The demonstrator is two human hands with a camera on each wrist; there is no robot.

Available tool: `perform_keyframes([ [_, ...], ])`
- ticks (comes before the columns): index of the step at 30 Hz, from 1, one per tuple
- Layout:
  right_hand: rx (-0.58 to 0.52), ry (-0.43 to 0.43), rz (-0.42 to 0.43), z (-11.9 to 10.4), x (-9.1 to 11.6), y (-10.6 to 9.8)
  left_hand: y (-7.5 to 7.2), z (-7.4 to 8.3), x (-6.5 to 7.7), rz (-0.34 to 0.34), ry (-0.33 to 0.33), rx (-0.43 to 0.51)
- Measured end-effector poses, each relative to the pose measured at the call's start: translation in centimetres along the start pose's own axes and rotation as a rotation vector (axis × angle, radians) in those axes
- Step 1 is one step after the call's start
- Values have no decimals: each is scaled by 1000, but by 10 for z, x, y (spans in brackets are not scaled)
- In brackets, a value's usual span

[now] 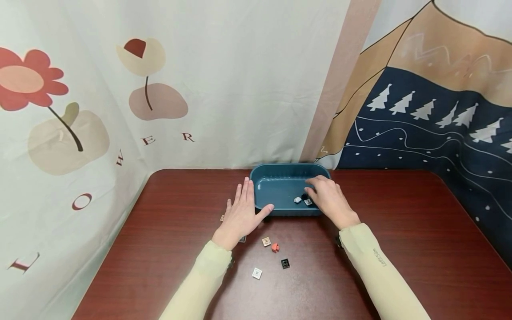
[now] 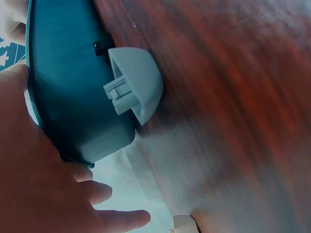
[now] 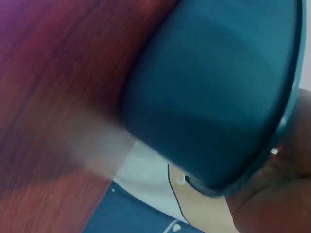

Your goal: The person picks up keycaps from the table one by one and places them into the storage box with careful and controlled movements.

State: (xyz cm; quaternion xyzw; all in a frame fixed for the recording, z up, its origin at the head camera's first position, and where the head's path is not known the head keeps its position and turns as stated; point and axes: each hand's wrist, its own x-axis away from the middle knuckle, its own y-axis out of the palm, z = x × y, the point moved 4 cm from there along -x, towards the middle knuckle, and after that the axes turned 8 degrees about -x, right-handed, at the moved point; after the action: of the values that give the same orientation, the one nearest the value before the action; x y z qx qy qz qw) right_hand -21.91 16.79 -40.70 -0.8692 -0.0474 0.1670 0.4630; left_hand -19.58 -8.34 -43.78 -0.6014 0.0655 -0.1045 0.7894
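My left hand (image 1: 241, 214) lies flat with its fingers straight along the left end of a blue tray (image 1: 286, 213), its thumb on the front rim. My right hand (image 1: 329, 199) reaches over the tray's right end, fingers loosely bent and pointing inward, with nothing showing between them. Just below its thumb, white keycaps (image 1: 308, 202) and a black keycap (image 1: 305, 196) lie on the tray floor. In the left wrist view, a grey keycap (image 2: 146, 80) shows its stem in front of the tray's side. The right palm (image 3: 272, 204) is at the rim in the right wrist view.
On the brown table (image 1: 180, 249) before the tray lie loose keycaps: a cream one (image 1: 266, 242), a red one (image 1: 275, 247), a black one (image 1: 285, 263) and a white one (image 1: 257, 273). Others peek out beside the left hand. A printed curtain (image 1: 240, 89) hangs behind the table.
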Motion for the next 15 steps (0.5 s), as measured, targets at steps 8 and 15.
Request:
perform_keyframes([
  [8,28,-110,143,5,27,-21,-2,2,1,-5,2,-5],
  [15,44,-77,88,13,52,-26,-1,0,1,-12,-4,-9],
])
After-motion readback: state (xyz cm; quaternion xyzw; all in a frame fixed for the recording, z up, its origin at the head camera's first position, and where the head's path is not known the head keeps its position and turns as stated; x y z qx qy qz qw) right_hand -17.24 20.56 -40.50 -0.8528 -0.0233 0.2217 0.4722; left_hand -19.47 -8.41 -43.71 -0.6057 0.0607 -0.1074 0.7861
